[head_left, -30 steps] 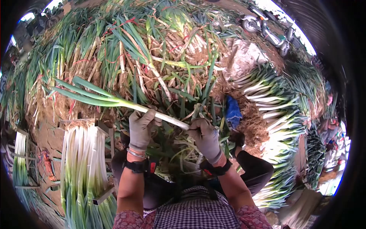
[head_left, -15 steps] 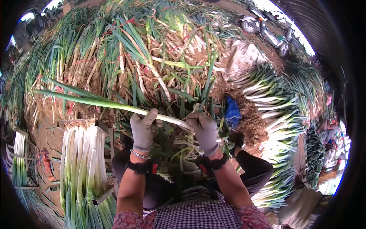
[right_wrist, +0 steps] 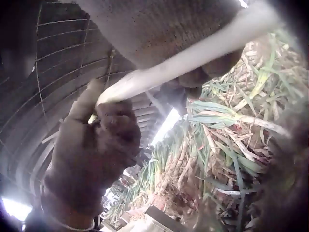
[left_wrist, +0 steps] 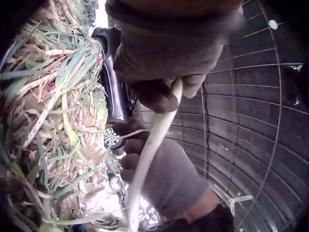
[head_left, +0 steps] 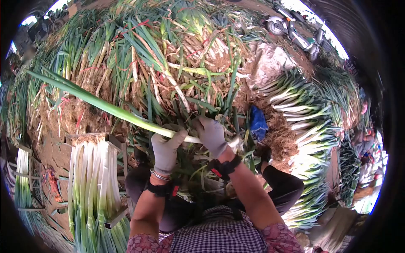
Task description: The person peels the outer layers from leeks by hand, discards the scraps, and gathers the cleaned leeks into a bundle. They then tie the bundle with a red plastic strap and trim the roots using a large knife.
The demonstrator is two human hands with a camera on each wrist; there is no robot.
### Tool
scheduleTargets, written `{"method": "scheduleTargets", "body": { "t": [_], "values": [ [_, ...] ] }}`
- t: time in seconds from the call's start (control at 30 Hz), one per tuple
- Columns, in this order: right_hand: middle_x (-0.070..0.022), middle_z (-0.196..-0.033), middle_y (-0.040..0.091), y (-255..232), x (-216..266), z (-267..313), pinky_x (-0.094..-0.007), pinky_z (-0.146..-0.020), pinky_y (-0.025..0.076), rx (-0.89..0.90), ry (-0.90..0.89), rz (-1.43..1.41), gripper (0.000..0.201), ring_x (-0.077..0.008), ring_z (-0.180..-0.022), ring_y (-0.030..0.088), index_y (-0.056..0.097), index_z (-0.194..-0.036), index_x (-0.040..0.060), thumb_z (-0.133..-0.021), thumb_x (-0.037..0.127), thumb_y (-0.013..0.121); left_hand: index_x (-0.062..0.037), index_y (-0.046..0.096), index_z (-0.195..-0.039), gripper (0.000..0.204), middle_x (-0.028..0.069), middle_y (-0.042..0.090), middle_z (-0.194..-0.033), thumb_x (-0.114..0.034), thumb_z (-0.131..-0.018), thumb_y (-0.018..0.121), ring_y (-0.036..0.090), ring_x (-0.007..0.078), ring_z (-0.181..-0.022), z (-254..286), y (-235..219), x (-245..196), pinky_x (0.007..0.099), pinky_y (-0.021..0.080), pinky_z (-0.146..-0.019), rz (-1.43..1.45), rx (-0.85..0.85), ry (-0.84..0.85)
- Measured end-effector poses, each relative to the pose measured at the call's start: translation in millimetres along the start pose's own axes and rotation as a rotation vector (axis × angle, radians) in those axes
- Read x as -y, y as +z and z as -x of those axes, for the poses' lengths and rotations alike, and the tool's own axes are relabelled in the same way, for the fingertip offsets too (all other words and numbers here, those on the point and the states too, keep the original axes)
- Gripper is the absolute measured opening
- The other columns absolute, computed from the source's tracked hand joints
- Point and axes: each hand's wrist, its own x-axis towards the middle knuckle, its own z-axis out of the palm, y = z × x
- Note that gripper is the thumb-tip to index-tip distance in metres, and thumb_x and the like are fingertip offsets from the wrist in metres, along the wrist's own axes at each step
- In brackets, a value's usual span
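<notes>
A long green onion [head_left: 122, 114] slants across the front of the body in the head view, its leaves to the upper left. My gloved left hand [head_left: 165, 151] grips its pale stalk, with thumb and fingers round it, also clear in the left wrist view, where the hand [left_wrist: 166, 58] is above the white part [left_wrist: 150, 147]. My gloved right hand [head_left: 211, 135] is against the white end. In the left wrist view the right hand [left_wrist: 169, 179] is behind the stalk, fingers curled, pinching a thin strip [left_wrist: 135, 133]. The stalk [right_wrist: 193, 55] partly hides its fingers in the right wrist view.
Leafy onions [head_left: 93, 63] are heaped ahead. Clean white-stalked onions stand in a metal frame [head_left: 117, 141] at the left; more [head_left: 301, 122] lie in a row at the right. A blue object [head_left: 257, 123] lies beside loose roots [head_left: 280, 143]. A scooter [head_left: 297, 38] stands at the far right.
The onion's leaf end has swung out to the upper left. My left hand has shifted slightly right and down; the right hand has moved left, closer to it, and turned.
</notes>
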Motion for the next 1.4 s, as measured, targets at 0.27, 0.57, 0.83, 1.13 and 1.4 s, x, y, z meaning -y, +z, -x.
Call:
{"method": "scheduleTargets", "body": {
  "t": [0.27,0.57,0.83,1.13,1.4],
  "values": [
    [-0.0087,-0.073,0.064,-44,-29,27,-0.0296,-0.059,0.047,0.18,0.244,-0.719,0.031,-0.0139,-0.065,0.059,0.063,-0.096,-0.0014,-0.095,0.029,0.056,0.0021,0.062,-0.086,0.01,0.0036,0.06,-0.063,-0.006,-0.082,0.066,0.052,0.0073,-0.052,-1,-13,-12,0.019,0.037,-0.048,-0.075,-0.034,-0.056],
    [-0.0096,-0.08,0.066,-39,23,41,-0.0302,-0.063,0.05,-0.057,0.032,-0.423,0.024,-0.0214,-0.07,0.066,0.06,-0.097,0.0023,-0.078,0.006,0.073,0.0021,0.06,-0.083,0.012,0.0058,0.06,-0.065,-0.008,-0.085,0.067,0.054,0.0106,-0.054,-5,3,-10,0.0214,0.04,-0.048,0.091,-0.031,-0.064],
    [-0.0137,-0.073,0.064,-34,16,34,-0.0331,-0.06,0.047,0.058,0.268,-0.473,0.019,-0.0216,-0.066,0.064,0.062,-0.091,-0.0004,-0.086,0.017,0.066,0.0017,0.057,-0.078,0.01,0.0083,0.062,-0.075,-0.001,-0.082,0.066,0.057,0.0123,-0.059,-5,-2,-6,0.024,0.046,-0.054,0.07,0.068,-0.046],
    [-0.0047,-0.072,0.056,-40,15,32,-0.0283,-0.06,0.044,-0.046,0.332,-0.806,0.018,-0.0113,-0.067,0.05,0.058,-0.091,-0.0007,-0.093,0.017,0.059,0.0003,0.058,-0.083,0.011,0.0063,0.062,-0.077,-0.001,-0.078,0.068,0.058,0.0092,-0.063,-7,-9,4,0.0231,0.047,-0.057,-0.156,0.262,-0.079],
    [-0.002,-0.07,0.055,-59,25,25,-0.026,-0.057,0.044,-0.07,0.268,-0.648,0.017,-0.009,-0.062,0.05,0.056,-0.091,-0.0007,-0.094,0.016,0.056,0.0035,0.058,-0.096,0.019,0.0084,0.063,-0.075,0.0,-0.079,0.066,0.064,0.0155,-0.065,-1,0,-1,0.0243,0.052,-0.059,-0.036,0.363,-0.221]
  ]
}}
